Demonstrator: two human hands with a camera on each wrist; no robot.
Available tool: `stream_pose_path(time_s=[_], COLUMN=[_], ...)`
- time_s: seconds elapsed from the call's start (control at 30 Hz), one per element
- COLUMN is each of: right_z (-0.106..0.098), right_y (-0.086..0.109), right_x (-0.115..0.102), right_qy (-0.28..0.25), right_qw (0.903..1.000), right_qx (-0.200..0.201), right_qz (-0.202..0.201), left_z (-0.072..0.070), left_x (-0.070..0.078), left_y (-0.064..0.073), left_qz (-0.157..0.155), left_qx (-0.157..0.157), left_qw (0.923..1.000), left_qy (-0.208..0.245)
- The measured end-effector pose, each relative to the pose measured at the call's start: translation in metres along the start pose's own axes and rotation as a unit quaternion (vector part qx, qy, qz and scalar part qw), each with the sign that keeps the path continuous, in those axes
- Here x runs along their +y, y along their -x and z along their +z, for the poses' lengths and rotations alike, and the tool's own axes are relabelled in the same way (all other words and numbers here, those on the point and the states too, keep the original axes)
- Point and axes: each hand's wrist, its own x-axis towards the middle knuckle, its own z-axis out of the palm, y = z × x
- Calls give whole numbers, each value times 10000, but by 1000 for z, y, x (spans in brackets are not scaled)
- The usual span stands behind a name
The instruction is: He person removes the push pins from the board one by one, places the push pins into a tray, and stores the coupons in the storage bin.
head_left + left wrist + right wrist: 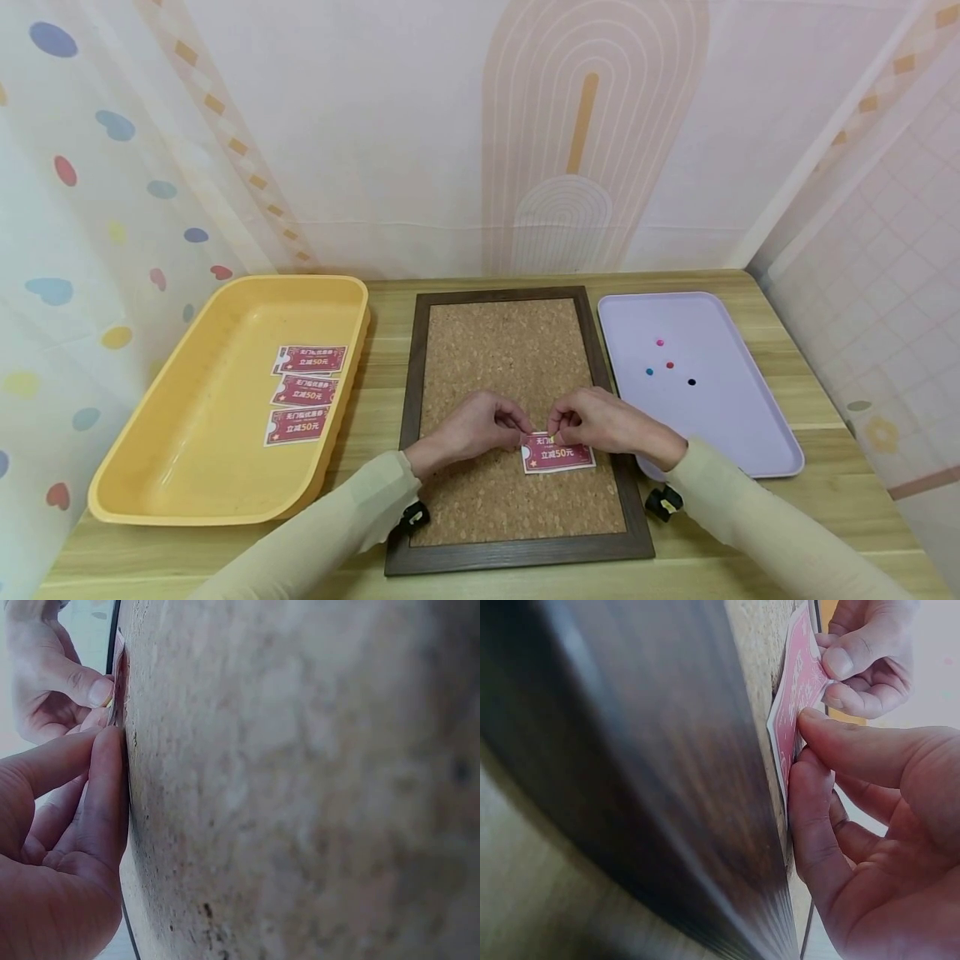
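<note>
A red and white paper coupon lies over the lower right of a framed cork board. My left hand pinches its upper left corner between thumb and fingertips. Just to the right, my right hand pinches a small yellow pushpin at the coupon's top edge; only a bit of yellow shows between the fingertips. From the right wrist view, the coupon bows slightly off the cork, with fingertips of both hands at its upper edge. The pin's point is hidden.
On the left stands a yellow tray with several more coupons along its right side. A lilac tray at right holds several pushpins, among them a black one and a pink one. The board's dark wooden frame borders the cork.
</note>
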Motion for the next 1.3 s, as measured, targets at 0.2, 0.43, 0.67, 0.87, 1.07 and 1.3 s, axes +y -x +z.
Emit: stream_pose_path(time_s=[0.2,0.43,0.67,0.87,1.07,1.3], right_z=[0,-1,0,-1,-3,-9], right_y=[0,1,1,1,2,7], right_x=[0,0,-1,0,0,0], right_qy=[-3,16,66,41,-80,-292], right_qw=[10000,10000,10000,10000,9998,9993], right_qx=[5,10,35,-18,-183,-209], right_qz=[-59,-96,-53,-56,-36,-53], left_z=[0,0,0,0,0,1], left_x=[0,0,0,0,0,1], left_y=[0,0,0,0,0,1], left_qz=[-28,-26,-92,-118,-104,-98], left_qx=[-42,-16,-57,-37,4,117], left_qw=[9999,10000,9999,9999,9999,9998], left_qy=[87,24,94,54,-60,-116])
